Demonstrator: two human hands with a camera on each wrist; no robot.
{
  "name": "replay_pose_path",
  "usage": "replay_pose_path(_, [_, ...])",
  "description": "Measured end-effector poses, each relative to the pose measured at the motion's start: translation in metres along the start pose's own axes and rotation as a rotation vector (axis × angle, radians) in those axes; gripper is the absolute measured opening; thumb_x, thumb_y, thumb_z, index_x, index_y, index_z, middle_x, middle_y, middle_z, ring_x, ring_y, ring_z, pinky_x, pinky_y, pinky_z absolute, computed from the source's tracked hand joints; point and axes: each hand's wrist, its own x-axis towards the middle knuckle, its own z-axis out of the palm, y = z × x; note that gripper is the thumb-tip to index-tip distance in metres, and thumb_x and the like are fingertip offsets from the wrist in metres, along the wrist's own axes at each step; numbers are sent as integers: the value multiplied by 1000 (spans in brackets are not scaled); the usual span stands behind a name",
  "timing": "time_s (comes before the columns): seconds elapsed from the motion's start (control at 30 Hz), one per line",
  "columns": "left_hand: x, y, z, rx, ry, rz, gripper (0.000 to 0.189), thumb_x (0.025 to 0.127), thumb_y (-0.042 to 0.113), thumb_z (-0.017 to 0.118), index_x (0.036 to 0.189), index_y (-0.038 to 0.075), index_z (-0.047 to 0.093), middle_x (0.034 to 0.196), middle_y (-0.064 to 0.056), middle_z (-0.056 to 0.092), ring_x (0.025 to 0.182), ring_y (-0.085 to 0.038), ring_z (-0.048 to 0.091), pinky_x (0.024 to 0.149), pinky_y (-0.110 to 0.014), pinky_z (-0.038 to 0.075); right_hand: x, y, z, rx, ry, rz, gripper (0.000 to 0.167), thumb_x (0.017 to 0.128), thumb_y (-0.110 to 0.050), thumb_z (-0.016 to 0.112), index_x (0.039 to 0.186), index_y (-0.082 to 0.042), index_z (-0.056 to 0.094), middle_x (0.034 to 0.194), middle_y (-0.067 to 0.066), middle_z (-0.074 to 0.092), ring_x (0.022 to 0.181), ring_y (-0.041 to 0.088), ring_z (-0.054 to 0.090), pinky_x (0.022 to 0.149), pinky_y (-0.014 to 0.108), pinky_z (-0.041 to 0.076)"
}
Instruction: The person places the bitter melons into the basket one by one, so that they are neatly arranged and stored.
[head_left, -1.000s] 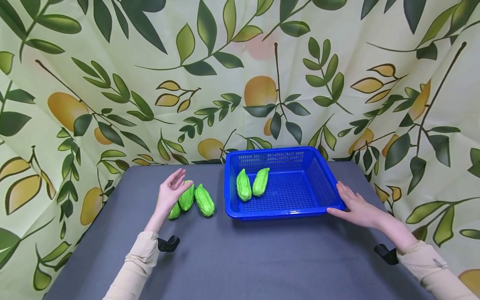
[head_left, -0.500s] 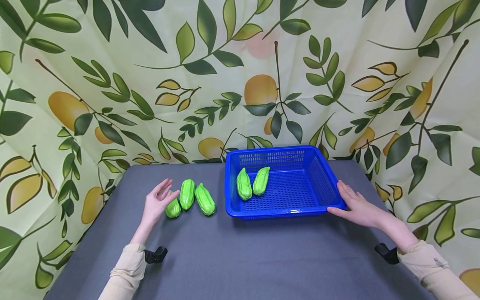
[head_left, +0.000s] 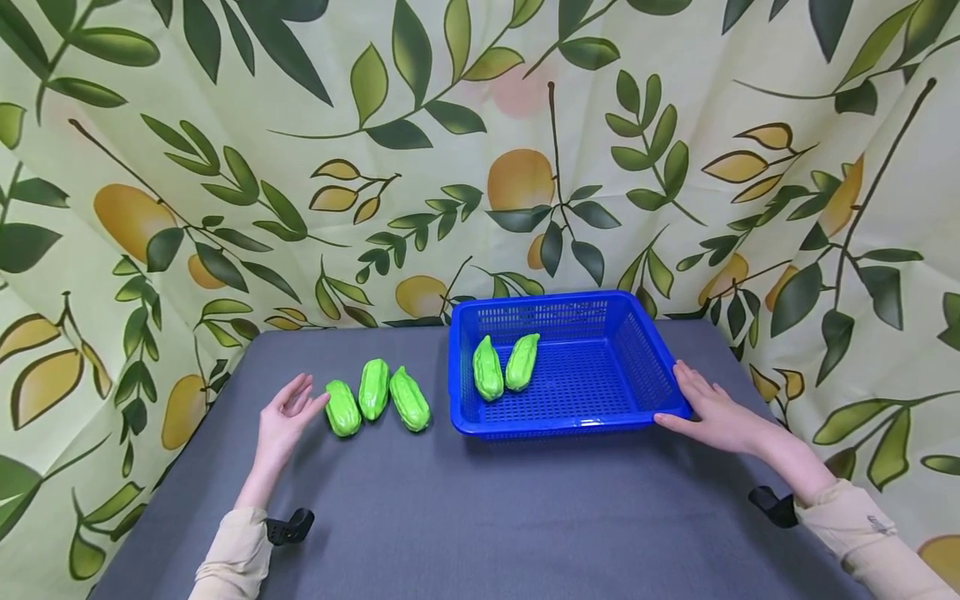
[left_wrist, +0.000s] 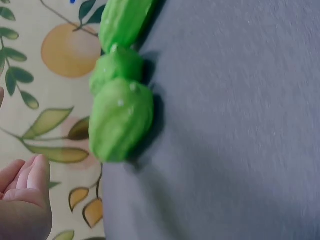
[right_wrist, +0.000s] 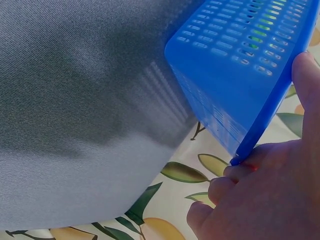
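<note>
Beside the leftmost of three bright green, ridged, bitter-melon-like vegetables (head_left: 342, 408) is my left hand (head_left: 283, 421), with loosely bent fingers and nothing held. The middle vegetable (head_left: 373, 389) and the right one (head_left: 409, 400) lie in a row with it on the table. In the left wrist view the nearest vegetable (left_wrist: 121, 120) is seen end-on, apart from the hand (left_wrist: 25, 200). My right hand (head_left: 723, 421) rests on the right front corner of a blue plastic basket (head_left: 555, 425), its thumb and fingers against the rim. Two similar vegetables, left (head_left: 488, 371) and right (head_left: 522, 364), lie inside the basket.
A grey cloth-covered table (head_left: 480, 517) carries everything. Leaf-and-fruit printed fabric (head_left: 450, 167) hangs behind and at both sides, close to the basket's back. Black wrist straps with cameras (head_left: 290, 527) stick out from the forearms.
My left hand has moved left and slightly down, away from the row of vegetables, uncovering the leftmost one. The right hand and the basket have stayed in place.
</note>
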Motion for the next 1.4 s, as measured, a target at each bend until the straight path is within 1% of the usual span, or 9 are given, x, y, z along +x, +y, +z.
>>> replay_pose_path(0.17, [0, -2, -11, 37, 20, -27, 71, 89, 15, 66, 149, 5, 27, 150, -18, 36, 137, -13, 40, 88, 2, 39, -1, 0, -1, -2, 1, 5, 103, 88, -56, 56, 148, 9, 3, 153, 34, 1, 140, 53, 1, 107, 73, 3])
replay_pose_path(0.23, [0, -3, -13, 59, 23, -27, 71, 90, 15, 65, 149, 5, 27, 150, -18, 36, 139, -22, 37, 87, 3, 39, -1, 0, -1, 0, 1, 2, 103, 88, -55, 56, 148, 9, 3, 153, 34, 1, 140, 53, 1, 107, 73, 3])
replay_pose_path(0.4, [0, -6, -12, 124, 0, -31, 72, 91, 19, 64, 148, 0, 25, 150, -20, 34, 139, -30, 35, 89, 2, 38, -1, 1, -1, 3, 2, -4, 102, 89, -54, 56, 148, 9, 3, 153, 34, 1, 140, 53, 0, 107, 73, 3])
replay_pose_path(0.5, [0, -11, -8, 162, -30, -45, 75, 91, 21, 64, 148, -3, 23, 151, -23, 32, 139, -32, 33, 97, -6, 39, -2, 1, -1, 1, 0, -4, 102, 89, -54, 56, 148, 9, 3, 153, 35, 1, 140, 53, 1, 107, 73, 3])
replay_pose_path(0.6, [1, -15, -4, 194, -49, -70, 77, 90, 23, 64, 148, -3, 22, 151, -22, 31, 140, -30, 33, 106, -19, 37, -2, 1, 0, -3, 3, -8, 101, 89, -54, 56, 148, 9, 3, 153, 34, 2, 140, 53, 1, 108, 73, 4])
replay_pose_path(0.73, [2, -20, 2, 221, -67, -77, 80, 90, 25, 65, 149, -4, 19, 152, -23, 29, 141, -31, 31, 112, -33, 33, -1, 0, 0, -7, 13, -26, 100, 89, -52, 56, 148, 9, 4, 153, 34, 3, 140, 52, 2, 108, 72, 5])
replay_pose_path(0.9, [3, -22, 9, 280, -86, -61, 83, 89, 26, 67, 148, -6, 19, 152, -27, 27, 140, -36, 31, 112, -37, 35, -2, 1, 1, -11, 13, -28, 98, 90, -50, 56, 148, 10, 4, 153, 33, 3, 141, 51, 2, 108, 72, 6])
replay_pose_path(1.13, [2, -26, 15, 328, -74, -43, 81, 87, 24, 69, 146, -9, 23, 149, -29, 29, 137, -39, 34, 111, -40, 37, -2, 1, 1, -10, 14, -28, 99, 90, -52, 56, 148, 9, 4, 154, 33, 3, 141, 52, 3, 108, 72, 6])
replay_pose_path(1.4, [-1, -32, 16, 384, -54, -73, 79, 88, 27, 68, 143, -12, 27, 147, -32, 31, 135, -42, 35, 110, -44, 38, -1, 0, 0, -9, 9, -21, 100, 89, -52, 56, 148, 9, 3, 154, 33, 2, 141, 52, 2, 108, 72, 5])
